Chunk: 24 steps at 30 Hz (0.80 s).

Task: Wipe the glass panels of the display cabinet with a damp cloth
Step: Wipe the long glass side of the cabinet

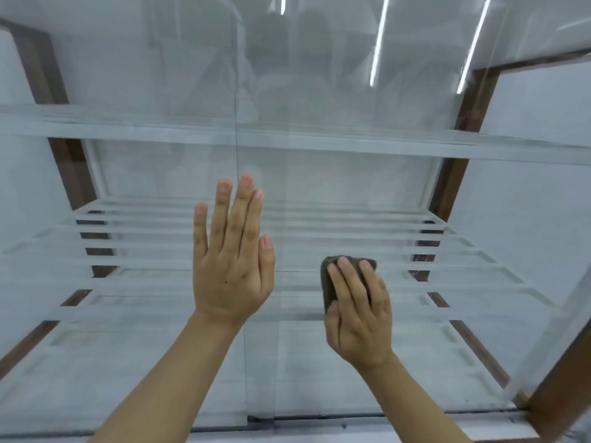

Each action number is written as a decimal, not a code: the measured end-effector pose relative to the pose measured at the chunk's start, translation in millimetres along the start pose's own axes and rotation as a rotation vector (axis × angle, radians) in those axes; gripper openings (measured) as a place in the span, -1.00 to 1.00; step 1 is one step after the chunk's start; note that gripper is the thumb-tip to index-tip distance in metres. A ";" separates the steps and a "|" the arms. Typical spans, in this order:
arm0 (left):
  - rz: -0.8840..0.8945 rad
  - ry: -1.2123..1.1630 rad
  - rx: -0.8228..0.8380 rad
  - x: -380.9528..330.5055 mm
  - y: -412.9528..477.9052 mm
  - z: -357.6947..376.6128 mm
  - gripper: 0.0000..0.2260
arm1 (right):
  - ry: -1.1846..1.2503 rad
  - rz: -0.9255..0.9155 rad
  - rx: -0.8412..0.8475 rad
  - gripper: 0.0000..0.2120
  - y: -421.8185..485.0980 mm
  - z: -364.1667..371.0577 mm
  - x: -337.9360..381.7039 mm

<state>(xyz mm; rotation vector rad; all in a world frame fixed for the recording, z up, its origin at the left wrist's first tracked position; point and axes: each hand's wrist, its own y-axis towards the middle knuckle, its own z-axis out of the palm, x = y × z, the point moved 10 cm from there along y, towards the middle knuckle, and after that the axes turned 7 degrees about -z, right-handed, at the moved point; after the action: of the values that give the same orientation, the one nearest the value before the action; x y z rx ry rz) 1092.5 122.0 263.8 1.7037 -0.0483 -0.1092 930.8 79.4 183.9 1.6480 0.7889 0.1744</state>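
Note:
The display cabinet's front is two glass panels that overlap near the middle: a left panel and a right panel. My left hand lies flat on the glass with straight fingers, near the vertical edge where the panels meet. My right hand presses a small folded dark grey cloth against the right panel, its fingers spread over the cloth and the thumb at the cloth's lower edge. Most of the cloth is hidden under that hand.
Behind the glass are several white shelves. Dark brown wooden frame posts stand at the left and right. A sliding track runs along the bottom. Ceiling lights reflect in the upper glass.

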 end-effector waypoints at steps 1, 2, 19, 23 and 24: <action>-0.003 -0.003 -0.001 -0.1 -0.1 -0.3 -0.52 | -0.002 0.054 -0.057 -0.46 7.7 -9.6 -15.5; -0.002 -0.002 -0.003 -0.6 -0.4 -0.3 -0.52 | -0.006 0.142 -0.144 -0.49 26.5 -22.6 -32.6; -0.004 -0.013 0.015 -1.0 -1.9 2.8 -0.49 | 0.037 0.462 -0.368 -0.49 101.2 -36.3 -46.0; 0.008 -0.022 0.014 -0.5 -1.2 2.1 -0.50 | 0.063 0.190 -0.181 -0.49 76.5 -9.3 11.5; 0.007 -0.023 0.015 0.1 -1.1 2.1 -0.50 | 0.026 0.124 -0.111 -0.48 48.6 -3.5 13.3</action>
<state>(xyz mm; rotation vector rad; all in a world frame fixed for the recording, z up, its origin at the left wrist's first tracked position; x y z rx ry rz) 1092.4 120.0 262.4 1.7169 -0.0721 -0.1235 958.2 88.5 225.3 1.5923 0.6850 0.3224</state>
